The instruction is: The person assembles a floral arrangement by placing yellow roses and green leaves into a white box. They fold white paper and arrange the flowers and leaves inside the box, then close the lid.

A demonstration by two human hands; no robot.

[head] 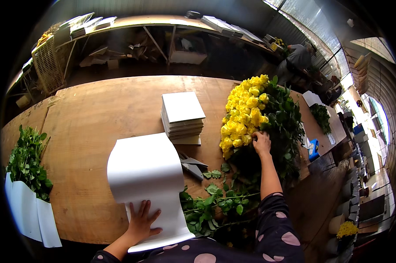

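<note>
My left hand presses flat, fingers spread, on a curling white sheet of corrugated paper or card at the table's near edge. My right hand reaches into a large pile of yellow roses, its fingers bent at the lower blooms. Whether it grips a stem is hidden. The roses' leafy stems point right. Beyond the sheet stands a stack of white-topped cards. A grey tool with pointed blades, perhaps shears, lies between sheet and roses.
Loose leafy stems lie near me on the wooden table. At the far left, a bundle of green stems pokes from white wrapping. A blue object sits at the right. A person works behind.
</note>
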